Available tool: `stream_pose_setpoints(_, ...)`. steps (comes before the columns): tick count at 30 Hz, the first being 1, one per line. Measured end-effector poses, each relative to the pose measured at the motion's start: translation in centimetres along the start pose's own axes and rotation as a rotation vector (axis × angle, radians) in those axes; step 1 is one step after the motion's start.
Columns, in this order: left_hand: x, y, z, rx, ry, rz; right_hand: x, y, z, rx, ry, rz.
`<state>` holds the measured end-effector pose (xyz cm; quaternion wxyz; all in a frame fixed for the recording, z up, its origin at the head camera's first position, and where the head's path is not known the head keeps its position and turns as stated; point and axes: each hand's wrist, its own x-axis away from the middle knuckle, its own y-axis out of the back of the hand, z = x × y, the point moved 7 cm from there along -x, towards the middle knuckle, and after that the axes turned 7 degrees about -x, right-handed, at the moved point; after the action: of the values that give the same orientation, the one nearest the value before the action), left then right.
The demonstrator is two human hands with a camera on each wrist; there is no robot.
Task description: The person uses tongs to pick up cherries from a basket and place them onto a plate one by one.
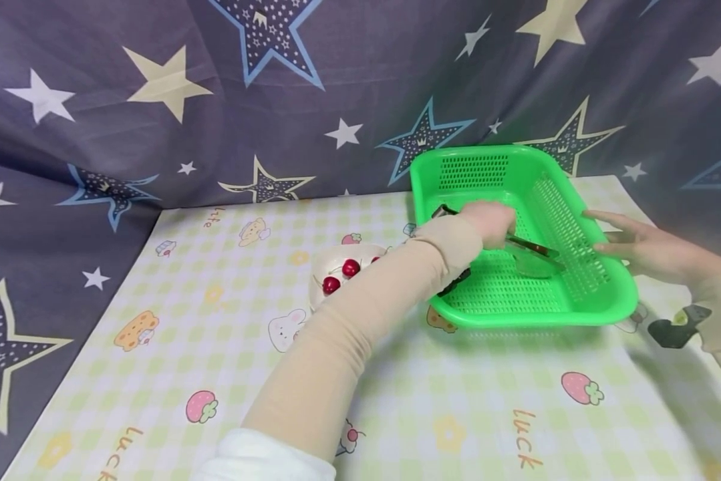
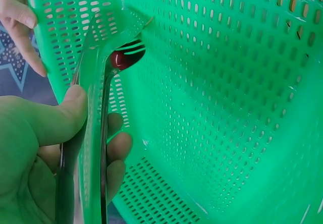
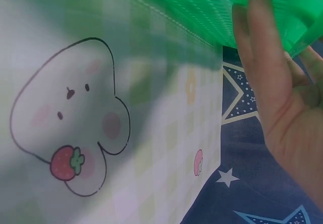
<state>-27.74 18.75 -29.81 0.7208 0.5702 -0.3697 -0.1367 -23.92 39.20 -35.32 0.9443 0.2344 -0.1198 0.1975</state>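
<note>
My left hand (image 1: pixel 489 222) is inside the green plastic basket (image 1: pixel 423 194), gripping a pair of metal tongs (image 1: pixel 534 247) by the handles. In the left wrist view the thumb lies on one arm of the tongs and the fingers curl round the other. A red cherry (image 2: pixel 120 60) sits between the broad flat end and the slotted end of the tongs, above the perforated basket floor. Straight fingers of my right hand (image 1: pixel 655 250) touch the outside of the basket's right wall, close to the rim.
Partly behind my left forearm stands a white bowl (image 1: pixel 319 267) with several cherries. A checked cloth (image 1: pixel 228 374) with printed cartoons covers the table. Behind it hangs a dark curtain (image 1: pixel 360 73) with stars, right up against the table's back edge.
</note>
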Motion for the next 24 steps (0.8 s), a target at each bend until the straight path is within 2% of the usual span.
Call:
stream_pose_setpoints(12,0.01,0.14,0.4,0.003,0.011,-0.051,-0.08,-0.33,0.19,-0.008,0.019,0.009)
stream_pose_setpoints(24,-0.21,0.73,0.55,0.013,-0.016,-0.06,-0.09,0.13,-0.31,-0.011,0.001,-0.002)
